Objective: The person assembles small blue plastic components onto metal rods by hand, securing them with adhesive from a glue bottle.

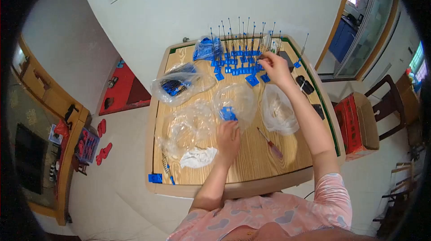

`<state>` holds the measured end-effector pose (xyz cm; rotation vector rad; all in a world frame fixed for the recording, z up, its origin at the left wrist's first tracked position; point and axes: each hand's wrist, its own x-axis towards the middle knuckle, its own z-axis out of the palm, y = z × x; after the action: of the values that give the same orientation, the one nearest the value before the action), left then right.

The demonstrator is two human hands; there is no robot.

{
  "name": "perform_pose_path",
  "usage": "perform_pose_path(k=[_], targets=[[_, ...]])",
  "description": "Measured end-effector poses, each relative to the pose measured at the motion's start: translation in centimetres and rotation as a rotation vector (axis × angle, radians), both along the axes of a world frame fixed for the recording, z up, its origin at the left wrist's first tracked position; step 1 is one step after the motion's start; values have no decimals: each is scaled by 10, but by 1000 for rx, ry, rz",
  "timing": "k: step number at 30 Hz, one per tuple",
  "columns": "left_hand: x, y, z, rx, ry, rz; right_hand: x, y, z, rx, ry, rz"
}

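My left hand (229, 138) lies low over the table with its fingers stretched forward, at the near edge of a clear plastic bag (244, 99). Several small blue plastic pieces (228, 113) sit just beyond its fingertips. My right hand (274, 66) reaches to the far right, its thumb and fingers pinched together beside a cluster of blue bases (243, 71). From these bases rise thin upright rods with coil springs (261, 42) and blue tips. What the pinch holds, if anything, is too small to make out. One more sprung rod (303, 48) stands apart at the right.
Clear bags (188, 122) cover the table's left; one holds blue parts and springs (175, 86). A screwdriver (272, 146), white tissue (198, 157) and another bag (279, 110) lie nearer. A loose spring (166, 168) and blue block (155, 178) are at the near-left corner. Black objects (305, 84) line the right.
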<state>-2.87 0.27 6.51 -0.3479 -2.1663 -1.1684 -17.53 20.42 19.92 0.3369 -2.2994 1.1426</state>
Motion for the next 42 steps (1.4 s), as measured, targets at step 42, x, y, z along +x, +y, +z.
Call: perform_pose_path(k=[42], targets=[[4,77,-37,493,-643,-320,147,2,-157,-296,-440,207]])
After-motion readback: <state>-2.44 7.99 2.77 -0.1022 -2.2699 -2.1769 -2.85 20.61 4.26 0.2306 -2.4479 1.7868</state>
